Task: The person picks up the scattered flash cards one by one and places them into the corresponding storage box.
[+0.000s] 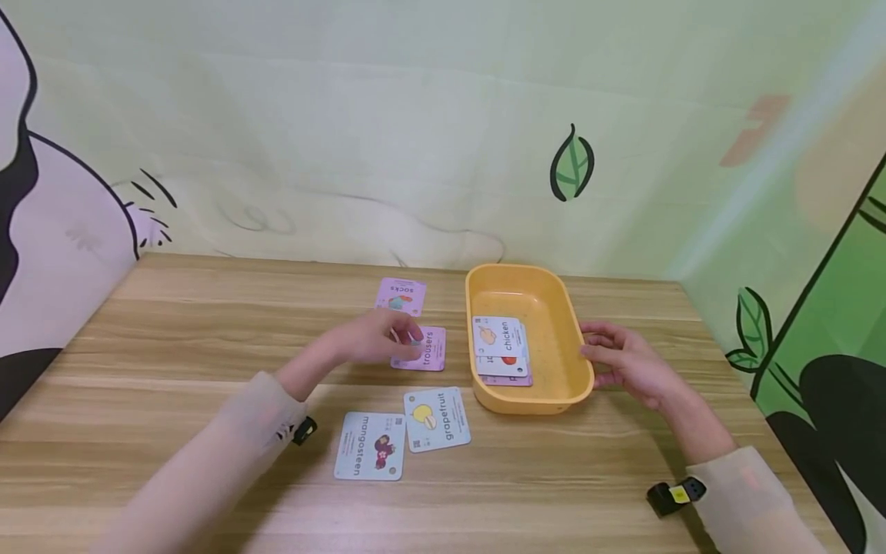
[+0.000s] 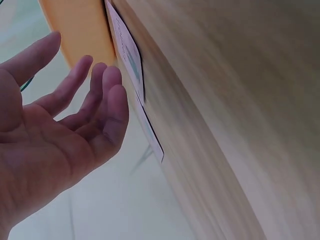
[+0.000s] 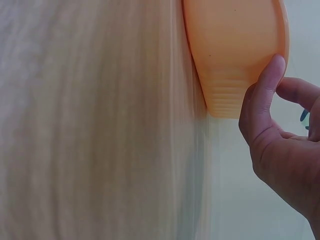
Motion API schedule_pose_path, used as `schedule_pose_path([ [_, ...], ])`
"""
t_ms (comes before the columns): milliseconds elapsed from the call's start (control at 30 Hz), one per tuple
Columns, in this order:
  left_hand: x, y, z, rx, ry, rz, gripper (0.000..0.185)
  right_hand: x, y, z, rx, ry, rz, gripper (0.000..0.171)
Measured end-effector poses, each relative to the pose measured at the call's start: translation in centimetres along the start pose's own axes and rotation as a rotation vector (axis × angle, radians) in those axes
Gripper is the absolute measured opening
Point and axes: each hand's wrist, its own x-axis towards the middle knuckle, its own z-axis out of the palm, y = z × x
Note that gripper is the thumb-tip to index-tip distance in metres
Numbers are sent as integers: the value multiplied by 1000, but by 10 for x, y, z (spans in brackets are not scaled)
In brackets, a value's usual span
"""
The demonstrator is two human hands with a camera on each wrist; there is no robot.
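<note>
My left hand (image 1: 384,335) hovers over a purple "trousers" card (image 1: 433,350), its fingers loosely bent. In the left wrist view the fingers stand apart from the cards and hold nothing. Just beyond lies a purple "socks" card (image 1: 401,296). My right hand (image 1: 626,362) touches the right side of a yellow plastic tray (image 1: 577,338) with its fingertips near the rim; in the right wrist view a fingertip (image 3: 272,67) rests on the outer wall. Inside the tray several overlapping cards lie at the left, a "chicken" card (image 1: 497,337) on top.
Nearer me on the wooden table (image 1: 208,331) lie a "grapefruit" card (image 1: 438,419) and a "mangosteen" card (image 1: 370,446), their corners close together. A patterned cloth backdrop (image 1: 346,154) rises behind the table's far edge.
</note>
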Motion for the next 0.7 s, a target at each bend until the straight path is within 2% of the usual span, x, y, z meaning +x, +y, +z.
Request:
schedule_pose_path([
  [167,-17,-7,0,-9,-15,44,26,-1,0,-1,-3,-1,0,57],
  [433,-49,-19,1,12,-90,134,25,-1,-1,-1,-2,-1,-1,57],
  [700,-71,-21,7,60,-121,163,32,0,0,0,-5,-3,0,56],
])
